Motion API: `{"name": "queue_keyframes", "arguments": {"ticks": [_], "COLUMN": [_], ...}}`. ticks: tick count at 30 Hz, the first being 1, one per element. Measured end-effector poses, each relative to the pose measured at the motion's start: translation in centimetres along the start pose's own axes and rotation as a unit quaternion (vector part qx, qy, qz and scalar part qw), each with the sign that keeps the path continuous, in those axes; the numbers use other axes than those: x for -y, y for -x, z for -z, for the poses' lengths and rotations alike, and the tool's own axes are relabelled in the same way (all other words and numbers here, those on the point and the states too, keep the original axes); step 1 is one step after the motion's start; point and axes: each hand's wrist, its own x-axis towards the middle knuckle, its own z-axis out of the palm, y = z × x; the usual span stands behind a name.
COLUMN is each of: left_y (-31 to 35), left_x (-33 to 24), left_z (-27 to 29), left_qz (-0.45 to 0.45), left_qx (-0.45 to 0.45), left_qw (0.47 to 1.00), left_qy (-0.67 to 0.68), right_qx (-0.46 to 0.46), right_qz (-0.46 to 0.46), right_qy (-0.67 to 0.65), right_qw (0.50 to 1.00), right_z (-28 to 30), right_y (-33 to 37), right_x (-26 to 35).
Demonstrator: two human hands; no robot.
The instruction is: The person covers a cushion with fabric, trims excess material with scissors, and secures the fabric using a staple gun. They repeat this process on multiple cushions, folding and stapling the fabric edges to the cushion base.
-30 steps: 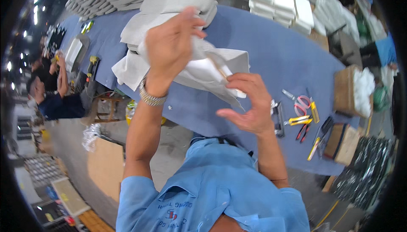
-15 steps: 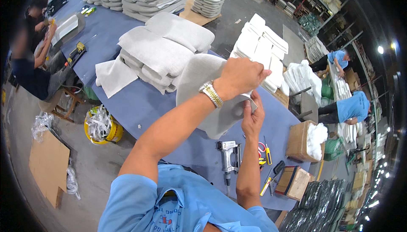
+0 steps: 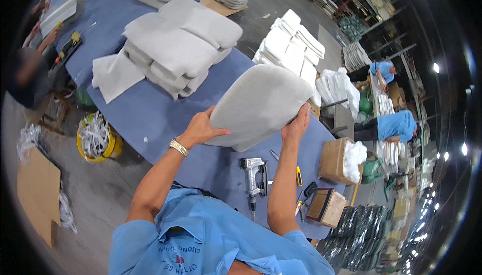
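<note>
The left hand [image 3: 200,131] and right hand [image 3: 297,123] pinch opposite edges of the grey pad [image 3: 262,105], mid-frame above the blue table [image 3: 155,124]; light, even tension would likely keep its surface smooth.

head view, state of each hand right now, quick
Left hand: closed on the left edge of the grey padded panel.
Right hand: holding the right edge of the same grey padded panel.
</note>
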Motion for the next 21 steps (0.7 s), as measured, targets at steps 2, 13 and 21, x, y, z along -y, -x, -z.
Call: {"name": "queue_keyframes", "arguments": {"ticks": [2, 13, 21], "left_y": [1.3, 5.2, 15.8], "left_x": [-1.7, -0.5, -0.2], "left_z": [0.3, 2.1, 2.3], "left_qz": [0.021, 0.238, 0.165], "left_qx": [-0.027, 0.035, 0.009], "left_qw": [0.998, 0.939, 0.976], "left_qy": [-0.06, -0.245, -0.145], "right_qx": [-0.005, -0.052, -0.015], "right_qz": [-0.008, -0.336, -0.391], "right_qy": [0.033, 0.182, 0.277], "right_qw": [0.999, 0.923, 0.878], "right_z": [-1.4, 4.5, 2.1], "right_y": [-0.8, 9.8, 11.3], "right_x": [-0.8, -23.2, -21.3]}}
